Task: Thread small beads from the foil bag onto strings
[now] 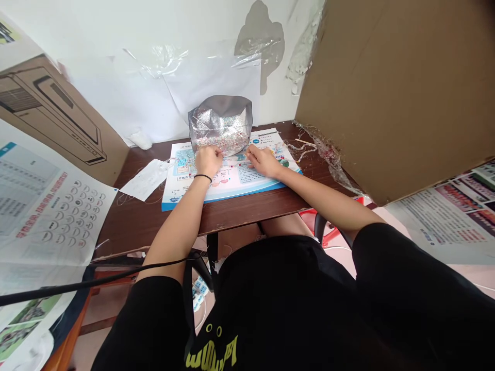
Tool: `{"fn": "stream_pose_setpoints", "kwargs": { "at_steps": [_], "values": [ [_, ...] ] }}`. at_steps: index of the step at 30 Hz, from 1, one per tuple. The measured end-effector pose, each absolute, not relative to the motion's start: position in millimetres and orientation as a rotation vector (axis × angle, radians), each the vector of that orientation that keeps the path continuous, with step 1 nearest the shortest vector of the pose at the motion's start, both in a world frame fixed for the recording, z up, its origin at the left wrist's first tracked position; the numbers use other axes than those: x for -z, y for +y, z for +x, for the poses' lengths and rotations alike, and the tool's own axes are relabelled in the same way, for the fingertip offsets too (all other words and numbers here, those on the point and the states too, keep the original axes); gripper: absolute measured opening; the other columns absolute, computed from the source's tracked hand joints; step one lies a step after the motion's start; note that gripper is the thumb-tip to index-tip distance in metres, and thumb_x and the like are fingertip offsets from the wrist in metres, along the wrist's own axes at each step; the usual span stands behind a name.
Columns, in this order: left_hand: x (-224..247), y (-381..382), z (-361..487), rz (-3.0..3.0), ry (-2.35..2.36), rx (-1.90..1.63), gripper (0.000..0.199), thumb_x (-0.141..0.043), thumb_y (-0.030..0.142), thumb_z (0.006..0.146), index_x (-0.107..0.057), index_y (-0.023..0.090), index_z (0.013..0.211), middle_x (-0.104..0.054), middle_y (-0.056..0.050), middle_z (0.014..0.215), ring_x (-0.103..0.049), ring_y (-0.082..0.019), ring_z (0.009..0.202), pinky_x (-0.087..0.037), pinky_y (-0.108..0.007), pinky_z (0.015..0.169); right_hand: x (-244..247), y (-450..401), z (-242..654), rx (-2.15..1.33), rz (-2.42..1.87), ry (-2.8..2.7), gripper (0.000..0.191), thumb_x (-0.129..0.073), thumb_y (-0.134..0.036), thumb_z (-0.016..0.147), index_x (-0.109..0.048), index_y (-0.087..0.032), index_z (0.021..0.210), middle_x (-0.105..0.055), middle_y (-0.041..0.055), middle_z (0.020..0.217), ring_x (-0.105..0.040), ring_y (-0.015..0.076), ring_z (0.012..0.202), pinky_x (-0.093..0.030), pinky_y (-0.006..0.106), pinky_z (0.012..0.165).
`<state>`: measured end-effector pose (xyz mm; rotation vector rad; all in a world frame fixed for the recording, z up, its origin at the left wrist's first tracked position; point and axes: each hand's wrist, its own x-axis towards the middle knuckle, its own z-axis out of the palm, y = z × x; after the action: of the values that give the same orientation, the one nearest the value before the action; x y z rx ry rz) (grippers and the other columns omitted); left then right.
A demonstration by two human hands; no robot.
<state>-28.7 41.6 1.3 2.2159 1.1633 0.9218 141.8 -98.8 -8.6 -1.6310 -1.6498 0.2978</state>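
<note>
A silvery bag (221, 123) with many small pink and white beads in its lower part stands against the wall on a printed blue and white booklet (185, 195). My left hand (209, 161), with a black band at the wrist, is at the bag's lower left edge, its fingers pinched together. To the bag's lower right, my right hand (263, 161) has its thumb and fingers closed as well. What either hand pinches is too small to make out. Small coloured beads lie on the booklet between and below the hands.
A white paper slip (145, 179) lies left of the booklet on the dark brown table (127, 224). Strings and clear plastic (328, 154) are at the right. Cardboard walls (386, 93) rise on both sides. A black cable (116, 275) crosses at lower left.
</note>
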Motion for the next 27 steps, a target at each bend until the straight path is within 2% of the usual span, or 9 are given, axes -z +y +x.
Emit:
{"fn": "stream_pose_setpoints", "kwargs": {
  "at_steps": [6,10,14,19,23,27],
  "values": [
    [-0.7,42.4,-28.3,2.290,1.205,-0.891,0.021,-0.065,0.011,0.078,-0.059,0.022,0.062,-0.064,-0.010,0.082,-0.063,-0.028,0.101,-0.051,-0.035,0.093,7.7,-96.2,135.1,-0.204,-1.728,-1.643,0.018,-0.040,-0.026,0.100,-0.057,-0.023,0.095,-0.065,0.0030,0.072,-0.070,0.0262,0.080,-0.049,0.037,0.081],
    [-3.6,40.6,-29.8,2.200,1.142,-1.001,0.022,-0.064,0.009,0.078,-0.057,0.022,0.062,-0.061,-0.008,0.079,-0.062,-0.027,0.100,-0.049,-0.034,0.092,9.4,-95.7,139.1,-0.263,-1.655,-1.633,0.019,-0.040,-0.028,0.102,-0.055,-0.024,0.092,-0.059,-0.0005,0.066,-0.068,0.0234,0.074,-0.049,0.034,0.075],
    [-10.9,35.1,-27.7,2.084,1.097,-1.076,0.019,-0.063,0.009,0.081,-0.059,0.021,0.067,-0.063,-0.005,0.079,-0.062,-0.021,0.091,-0.047,-0.032,0.091,8.0,-98.3,144.3,-0.256,-1.584,-1.647,0.018,-0.039,-0.031,0.104,-0.052,-0.025,0.094,-0.055,-0.0021,0.066,-0.066,0.0211,0.070,-0.049,0.032,0.071],
    [-19.1,10.1,-14.6,1.661,0.929,-0.891,0.015,-0.057,0.007,0.088,-0.060,0.018,0.079,-0.068,-0.002,0.076,-0.059,-0.012,0.067,-0.047,-0.025,0.068,7.5,-98.9,143.2,-0.169,-1.614,-1.706,0.018,-0.036,-0.029,0.105,-0.051,-0.023,0.096,-0.058,0.0006,0.069,-0.064,0.0213,0.071,-0.047,0.031,0.070],
    [-27.2,-14.4,-6.5,1.335,0.800,-0.766,0.019,-0.053,0.000,0.088,-0.057,0.016,0.078,-0.064,-0.001,0.069,-0.060,-0.008,0.062,-0.043,-0.019,0.058,10.3,-99.6,140.7,-0.092,-1.572,-1.804,0.021,-0.036,-0.031,0.105,-0.051,-0.022,0.093,-0.059,0.0017,0.071,-0.059,0.0196,0.067,-0.043,0.030,0.069],
    [-35.1,-19.0,-6.4,1.062,0.801,-0.649,0.026,-0.043,-0.004,0.089,-0.056,0.013,0.074,-0.051,0.003,0.057,-0.045,-0.003,0.046,-0.028,-0.015,0.044,8.3,-103.4,135.4,0.024,-1.389,-1.785,0.035,-0.029,-0.047,0.107,-0.052,-0.022,0.095,-0.057,0.0002,0.071,-0.055,0.0171,0.064,-0.042,0.030,0.069]
  ]
}}
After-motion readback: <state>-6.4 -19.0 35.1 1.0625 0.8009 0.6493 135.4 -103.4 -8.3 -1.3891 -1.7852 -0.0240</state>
